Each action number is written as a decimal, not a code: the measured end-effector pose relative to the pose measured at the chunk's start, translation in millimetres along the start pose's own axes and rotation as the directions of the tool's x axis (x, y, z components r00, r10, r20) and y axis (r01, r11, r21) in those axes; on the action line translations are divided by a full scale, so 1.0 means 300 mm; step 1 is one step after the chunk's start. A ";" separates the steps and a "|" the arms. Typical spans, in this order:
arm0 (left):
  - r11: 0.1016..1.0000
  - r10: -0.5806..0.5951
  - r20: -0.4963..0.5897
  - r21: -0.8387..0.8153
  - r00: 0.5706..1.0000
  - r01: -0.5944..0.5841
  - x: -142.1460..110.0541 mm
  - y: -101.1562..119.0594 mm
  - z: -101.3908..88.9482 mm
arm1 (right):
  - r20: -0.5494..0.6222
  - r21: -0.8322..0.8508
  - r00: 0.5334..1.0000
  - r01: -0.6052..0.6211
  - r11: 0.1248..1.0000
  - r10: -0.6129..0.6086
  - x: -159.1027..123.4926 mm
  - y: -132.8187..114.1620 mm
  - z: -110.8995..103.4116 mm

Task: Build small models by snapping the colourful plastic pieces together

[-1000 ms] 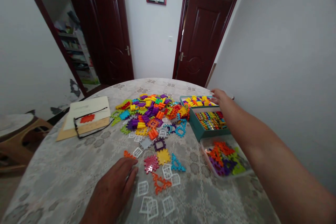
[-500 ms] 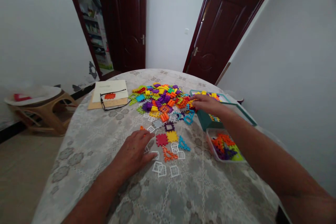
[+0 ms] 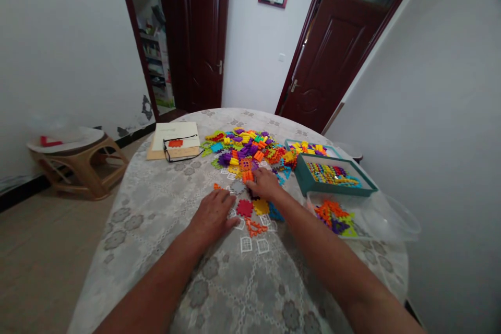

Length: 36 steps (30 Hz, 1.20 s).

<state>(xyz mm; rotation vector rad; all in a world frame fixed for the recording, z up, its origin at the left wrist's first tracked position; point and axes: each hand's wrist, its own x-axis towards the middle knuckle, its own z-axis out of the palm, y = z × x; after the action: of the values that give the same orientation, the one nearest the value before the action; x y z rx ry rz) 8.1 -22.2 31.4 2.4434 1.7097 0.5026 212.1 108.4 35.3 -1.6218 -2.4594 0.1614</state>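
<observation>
My left hand [image 3: 213,212] lies flat on the tablecloth [image 3: 164,203], fingers stretched toward a red tile [image 3: 245,208] and white window pieces [image 3: 246,243]. My right hand [image 3: 265,183] rests palm down on the near edge of the pile of coloured plastic building pieces [image 3: 245,148], fingers curled over small pieces; whether it grips one is hidden. A yellow tile [image 3: 260,206], an orange triangle [image 3: 255,227] and a blue piece [image 3: 275,213] lie between my forearms.
A teal box [image 3: 309,181] of small coloured pieces and a clear tub [image 3: 391,219] with orange and purple pieces sit to the right. A booklet with glasses [image 3: 176,142] lies at the far left. A wooden stool [image 3: 78,164] stands beside the table.
My right hand has come back from the teal box to the near edge of the pile. The left hand has stayed flat. The camera has pulled back and tilted.
</observation>
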 end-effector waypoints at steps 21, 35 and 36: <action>0.996 0.082 -0.077 -0.021 0.994 -0.084 0.032 -0.001 0.015 | -0.038 0.406 0.992 0.127 0.905 -0.122 -0.371 0.073 -0.078; 0.994 0.099 -0.101 -0.030 0.990 -0.102 0.048 0.022 0.027 | -0.237 0.442 0.949 0.295 0.847 -0.207 -0.365 -0.024 0.032; 0.994 0.104 -0.120 -0.033 0.987 -0.108 0.044 0.026 0.022 | -0.263 0.450 0.941 0.314 0.836 -0.212 -0.368 -0.025 0.028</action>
<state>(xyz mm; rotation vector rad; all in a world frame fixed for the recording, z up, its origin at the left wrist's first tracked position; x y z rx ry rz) 21.2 -12.2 30.0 2.5336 1.6004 0.6997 245.9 4.3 17.6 -1.0206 -2.2151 0.5022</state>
